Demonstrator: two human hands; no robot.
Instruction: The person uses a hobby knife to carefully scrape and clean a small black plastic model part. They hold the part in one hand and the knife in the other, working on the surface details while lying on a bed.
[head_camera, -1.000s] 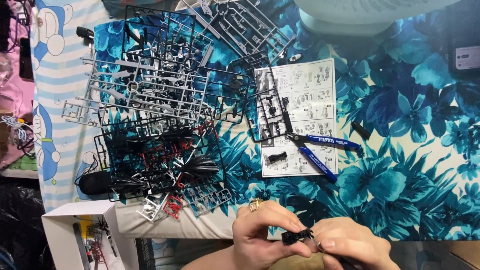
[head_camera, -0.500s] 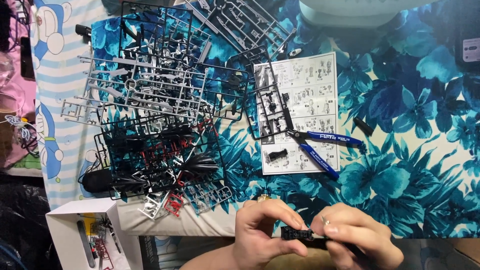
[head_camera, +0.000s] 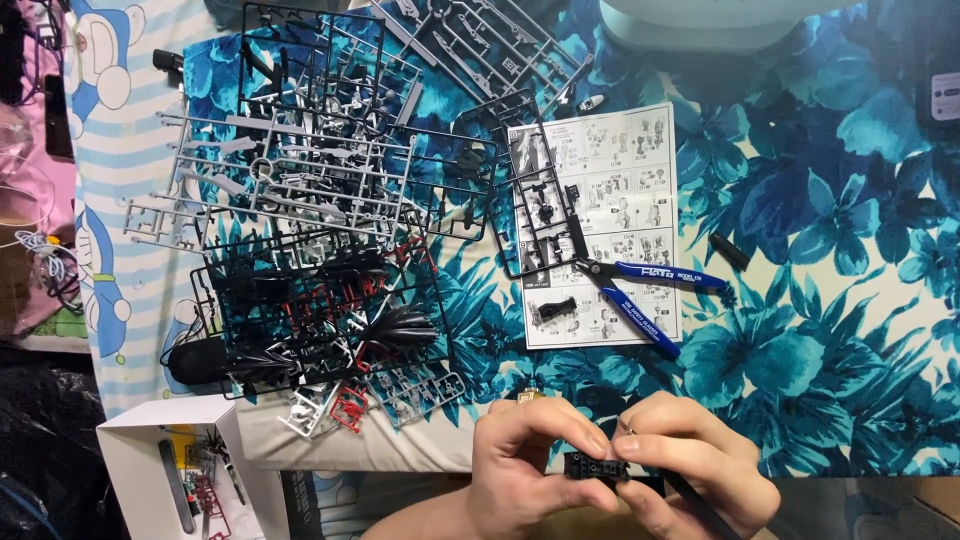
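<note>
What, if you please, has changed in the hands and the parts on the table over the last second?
Little has changed. Both hands, left hand and right hand, keep their grip on the small black part between the fingertips, only closing round it a little more. The blue-handled nippers, instruction sheet and part frames lie as before.

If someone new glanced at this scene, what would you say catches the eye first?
Probably the tangled heap of grey, black and red plastic part frames spread over the left of the blue flowered cloth. Next, the left hand and right hand at the bottom edge, pinching a small black part between them. To the right of the heap, blue-handled cutters lie on an instruction sheet.
</note>
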